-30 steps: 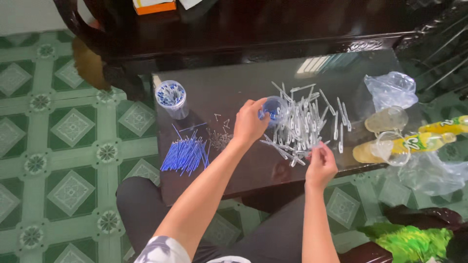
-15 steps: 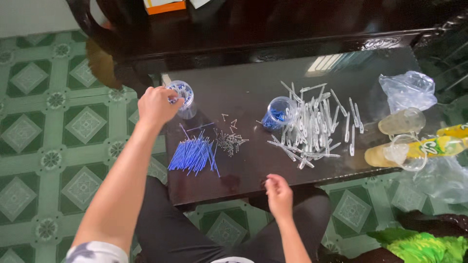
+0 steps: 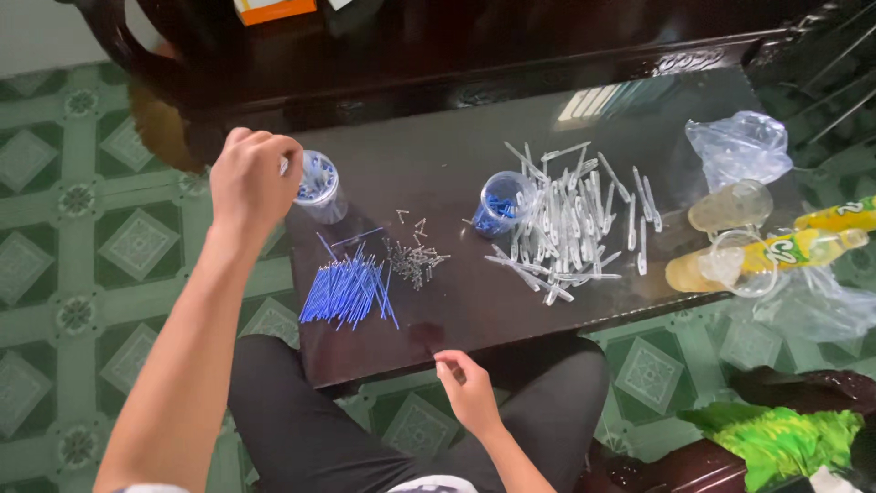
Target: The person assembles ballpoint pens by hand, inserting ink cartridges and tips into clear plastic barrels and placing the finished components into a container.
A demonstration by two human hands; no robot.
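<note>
My left hand (image 3: 253,179) hovers with curled fingers at the rim of a clear cup (image 3: 318,187) holding blue pieces, at the left end of a dark glass-topped table (image 3: 474,301); whether it grips anything is hidden. My right hand (image 3: 469,389) rests at the table's near edge, fingers loosely curled, holding nothing I can see. A pile of blue thin sticks (image 3: 349,288) lies near the left front. Small metal springs (image 3: 415,260) are scattered beside it. A second clear cup (image 3: 502,205) stands by a heap of clear plastic tubes (image 3: 570,224).
At the right end are a clear plastic bag (image 3: 739,146), a glass (image 3: 730,208) and a yellow drink bottle (image 3: 776,256) on its side. A dark wooden bench (image 3: 438,46) stands behind the table. Green patterned floor tiles (image 3: 64,237) surround it. My legs are under the near edge.
My left hand moved from the middle cup across to the left cup and now sits right at its rim. My right hand drew back from the clear tubes to the near edge.
</note>
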